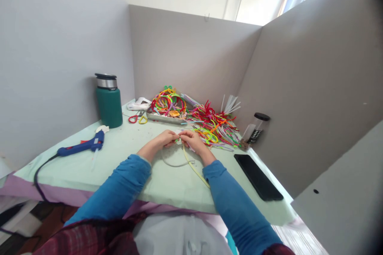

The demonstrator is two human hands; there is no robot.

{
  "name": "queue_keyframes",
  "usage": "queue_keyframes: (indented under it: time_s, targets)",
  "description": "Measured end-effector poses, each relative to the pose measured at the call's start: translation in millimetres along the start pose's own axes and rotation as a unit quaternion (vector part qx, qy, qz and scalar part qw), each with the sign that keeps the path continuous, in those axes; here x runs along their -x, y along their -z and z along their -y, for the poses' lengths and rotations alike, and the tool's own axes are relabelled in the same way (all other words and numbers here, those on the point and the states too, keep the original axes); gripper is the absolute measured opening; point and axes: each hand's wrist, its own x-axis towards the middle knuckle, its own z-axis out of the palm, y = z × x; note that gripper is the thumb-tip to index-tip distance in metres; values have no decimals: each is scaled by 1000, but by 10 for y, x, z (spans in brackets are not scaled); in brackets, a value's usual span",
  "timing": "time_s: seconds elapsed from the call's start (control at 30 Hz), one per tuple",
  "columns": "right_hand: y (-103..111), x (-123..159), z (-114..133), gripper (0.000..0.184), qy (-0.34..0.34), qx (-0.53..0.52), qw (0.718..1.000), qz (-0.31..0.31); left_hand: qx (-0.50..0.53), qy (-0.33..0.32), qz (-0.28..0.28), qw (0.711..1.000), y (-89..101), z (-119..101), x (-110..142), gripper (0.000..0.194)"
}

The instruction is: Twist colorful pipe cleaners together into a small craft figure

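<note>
With left hand (167, 138) and right hand (193, 140) together at centre, pinches green piece (177, 141), yellow strip (195, 170) slanting lower right, nearer right hand.

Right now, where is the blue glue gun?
In the head view, the blue glue gun lies at the left side of the table, in front of the green bottle.

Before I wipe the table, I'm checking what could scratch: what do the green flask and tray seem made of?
Green flask: likely metal under matte coating, judging by its shiny silver neck band. Tray: probably bare metal, from its dull grey sheen, though plastic possible.
</note>
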Motion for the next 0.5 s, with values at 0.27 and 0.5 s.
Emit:
queue_keyframes:
  time_s: [0.27,0.5]
  targets:
    - [-17,14,34,19,-1,3,1000,-2,23,-3,20,1000,-4,-23,37,27]
    - [-29,19,44,17,1,-9,1000,-8,26,8,12,1000,-1,-42,33,32]
